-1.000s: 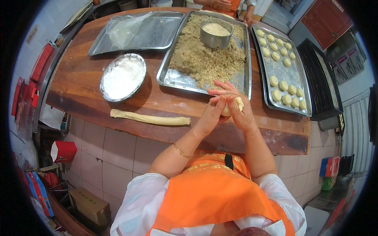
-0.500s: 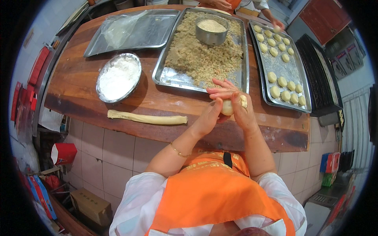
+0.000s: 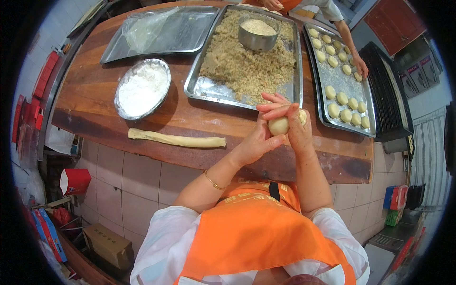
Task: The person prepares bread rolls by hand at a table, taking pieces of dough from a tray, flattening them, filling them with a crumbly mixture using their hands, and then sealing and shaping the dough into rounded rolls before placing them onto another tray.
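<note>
A pale, round dough ball (image 3: 279, 126) sits cupped between my two hands above the table's near edge. My left hand (image 3: 256, 141) wraps it from the left, with its thumb along the ball's lower side and its fingers reaching behind. My right hand (image 3: 301, 130) closes on it from the right, and a smaller bit of dough (image 3: 302, 118) shows at that hand's thumb. To the left lies a long dough roll (image 3: 178, 138) on the wood. Just beyond my hands is a metal tray of crumbly brown filling (image 3: 244, 71), with a round metal tin of pale grains (image 3: 259, 34) standing in it.
A bowl of white flour (image 3: 142, 90) stands left on the wooden table (image 3: 90, 104). Behind it, a tray (image 3: 190, 40) holds clear plastic film. At right, dough balls fill parts of another tray (image 3: 349, 88), where another person's hand (image 3: 362, 68) reaches in. Dark stacked trays (image 3: 382, 90) stand beyond.
My left thumb has shifted down and more of the dough ball shows between my hands. The other person's arm has come farther over the right tray, its hand now lower beside the dough balls.
</note>
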Tool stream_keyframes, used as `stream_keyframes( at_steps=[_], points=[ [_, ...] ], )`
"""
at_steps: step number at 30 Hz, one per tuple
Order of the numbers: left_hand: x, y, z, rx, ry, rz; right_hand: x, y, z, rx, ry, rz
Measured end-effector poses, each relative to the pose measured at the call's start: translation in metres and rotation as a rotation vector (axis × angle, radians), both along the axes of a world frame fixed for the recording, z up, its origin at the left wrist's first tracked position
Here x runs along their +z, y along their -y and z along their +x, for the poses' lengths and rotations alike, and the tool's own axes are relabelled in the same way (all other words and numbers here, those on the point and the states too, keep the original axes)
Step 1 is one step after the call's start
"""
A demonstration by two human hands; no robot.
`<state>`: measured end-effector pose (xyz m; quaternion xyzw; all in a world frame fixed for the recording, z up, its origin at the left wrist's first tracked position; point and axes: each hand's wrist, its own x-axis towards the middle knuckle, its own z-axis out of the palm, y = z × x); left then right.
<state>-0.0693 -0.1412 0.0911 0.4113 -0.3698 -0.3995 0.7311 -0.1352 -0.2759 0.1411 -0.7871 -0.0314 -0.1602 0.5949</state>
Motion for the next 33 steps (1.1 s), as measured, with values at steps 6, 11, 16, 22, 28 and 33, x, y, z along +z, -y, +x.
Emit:
stream_keyframes(
  at_steps=[6,11,16,22,28,33],
  points=[
    [-0.012,-0.015,0.009,-0.136,-0.241,0.027,0.008,-0.041,0.011,-0.265,0.197,0.095],
    [-0.01,-0.003,0.005,-0.031,0.064,-0.07,-0.001,-0.001,0.001,0.027,-0.003,-0.074],
    [0.005,-0.016,0.001,0.002,-0.144,0.011,0.002,-0.026,0.003,-0.121,0.106,0.041],
    [-0.003,-0.008,0.005,-0.097,-0.099,0.008,-0.001,-0.009,0.0,0.025,0.045,-0.023],
    [-0.008,-0.018,0.005,-0.094,-0.171,-0.008,0.004,-0.021,0.002,-0.073,0.085,0.047],
    [-0.014,-0.007,-0.008,-0.069,-0.238,-0.045,0.007,-0.023,-0.003,-0.087,-0.038,0.102]
  ],
)
